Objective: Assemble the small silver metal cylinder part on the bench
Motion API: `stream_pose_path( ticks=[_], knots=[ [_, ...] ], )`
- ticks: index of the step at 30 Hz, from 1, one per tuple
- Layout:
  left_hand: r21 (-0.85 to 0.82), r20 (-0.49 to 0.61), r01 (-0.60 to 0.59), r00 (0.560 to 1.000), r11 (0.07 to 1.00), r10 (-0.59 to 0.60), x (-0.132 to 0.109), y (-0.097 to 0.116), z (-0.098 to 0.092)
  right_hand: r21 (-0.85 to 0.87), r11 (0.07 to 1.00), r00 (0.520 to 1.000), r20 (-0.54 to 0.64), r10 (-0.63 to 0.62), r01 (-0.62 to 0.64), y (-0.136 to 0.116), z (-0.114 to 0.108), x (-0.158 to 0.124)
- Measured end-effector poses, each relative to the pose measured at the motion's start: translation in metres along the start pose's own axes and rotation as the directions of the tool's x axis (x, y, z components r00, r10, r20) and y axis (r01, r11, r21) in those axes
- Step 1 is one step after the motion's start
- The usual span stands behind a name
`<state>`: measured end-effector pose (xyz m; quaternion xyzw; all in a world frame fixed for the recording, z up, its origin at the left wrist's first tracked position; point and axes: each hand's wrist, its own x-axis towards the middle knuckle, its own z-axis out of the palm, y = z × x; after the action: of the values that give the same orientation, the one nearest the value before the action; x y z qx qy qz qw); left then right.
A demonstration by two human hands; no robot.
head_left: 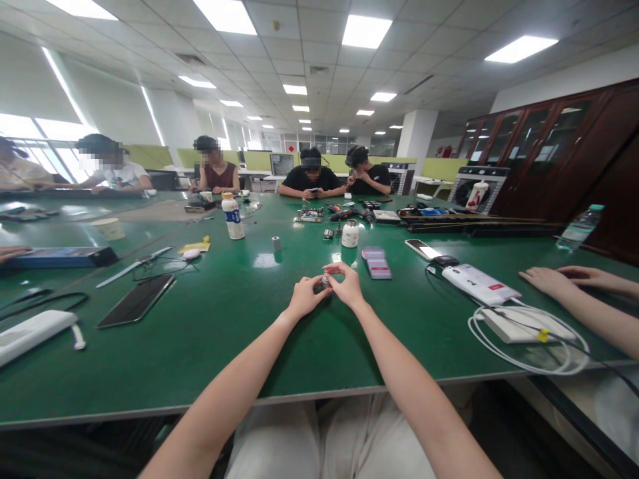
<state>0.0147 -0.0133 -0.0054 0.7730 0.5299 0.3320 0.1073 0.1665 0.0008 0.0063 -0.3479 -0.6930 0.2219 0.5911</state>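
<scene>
My left hand (305, 297) and my right hand (346, 287) meet above the green table. Between their fingertips is a small silvery round part (325, 279), pinched from both sides; its exact kind is too small to make out. Beyond them stand a small grey metal cylinder (276, 243) and a white jar (350, 234) with a narrow neck. To the right of my fingers lies a pixelated pink-and-white flat item (377, 263).
Left are a dark tablet (137, 301), a white power strip (34, 336) and a labelled bottle (233, 216). Right are a phone (422, 249), white boxes with coiled cables (529, 324), and another person's hands (554, 283). Tools and a circuit board (310, 215) lie farther back, before seated people.
</scene>
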Motion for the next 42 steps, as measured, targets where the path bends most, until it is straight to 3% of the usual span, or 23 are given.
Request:
stream_pose_path(
  ticks=[11, 22, 42],
  knots=[
    [0.023, 0.022, -0.05, 0.999, 0.998, 0.049, 0.0001, -0.0006, 0.0022, -0.044, 0.997, 0.998, 0.013, 0.065, -0.064, -0.0067, -0.0005, -0.0001],
    [0.073, 0.029, -0.004, 1.0, 0.997, 0.002, -0.0016, 0.0072, 0.0011, 0.002, 0.998, 0.997, 0.01, 0.071, -0.071, -0.0029, -0.0012, -0.0004],
    [0.049, 0.001, 0.011, 1.0, 0.999, -0.011, -0.0014, 0.0067, 0.0, -0.118, 0.984, 0.991, -0.001, 0.136, -0.135, -0.0043, -0.0072, -0.0005]
  ],
)
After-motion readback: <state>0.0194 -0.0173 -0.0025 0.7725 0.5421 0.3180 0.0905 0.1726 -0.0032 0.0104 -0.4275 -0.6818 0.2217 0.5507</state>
